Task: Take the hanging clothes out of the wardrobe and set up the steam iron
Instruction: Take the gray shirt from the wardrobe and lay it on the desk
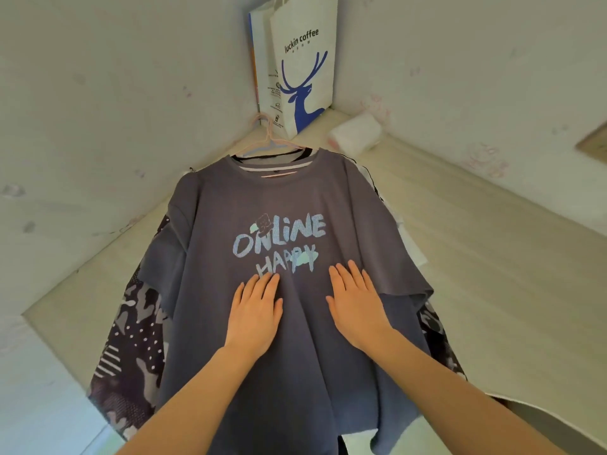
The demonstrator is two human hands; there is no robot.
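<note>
A grey-blue T-shirt (282,198) printed "ONLINE HAPPY" lies spread flat on a pale bed surface (476,274), on top of a pile of other clothes still on hangers. A dark camouflage-patterned garment (131,343) sticks out underneath on both sides. Pink hanger hooks (271,136) poke out past the collar. My left hand (258,315) rests palm down on the shirt just below the print, fingers together. My right hand (356,303) lies flat beside it, to the right. Neither hand grips anything. No steam iron is in view.
A white paper bag (303,64) with a blue deer and "luckin coffee" stands in the far corner against the walls. A white tissue pack (356,133) lies to its right. White walls close in the bed on the left and right.
</note>
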